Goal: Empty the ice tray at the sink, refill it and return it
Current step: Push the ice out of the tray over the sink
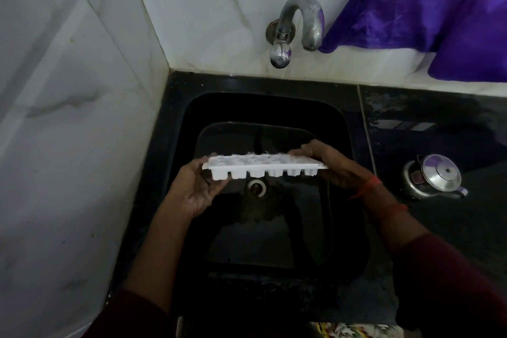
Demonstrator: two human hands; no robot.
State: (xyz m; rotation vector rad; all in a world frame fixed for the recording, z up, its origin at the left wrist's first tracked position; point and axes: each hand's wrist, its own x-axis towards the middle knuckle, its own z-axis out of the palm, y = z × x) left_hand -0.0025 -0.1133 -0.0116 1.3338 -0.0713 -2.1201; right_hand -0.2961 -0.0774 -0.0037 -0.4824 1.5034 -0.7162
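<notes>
A white plastic ice tray [263, 166] is held level over the black sink [337, 118], its cups pointing down and pale ice showing in the top. My left hand [196, 191] grips the tray's left end, fingers curled under it. My right hand [334, 166] grips the right end, thumb on the upper rim. The drain [256, 188] lies right below the tray. A steel tap [297, 25] juts from the tiled wall above the basin; no water runs from it.
A steel pot with a lid [432, 177] stands on the black counter [439, 129] right of the sink. A purple cloth [428, 8] hangs on the wall at the upper right. White marble-look tiles [68, 118] close off the left side.
</notes>
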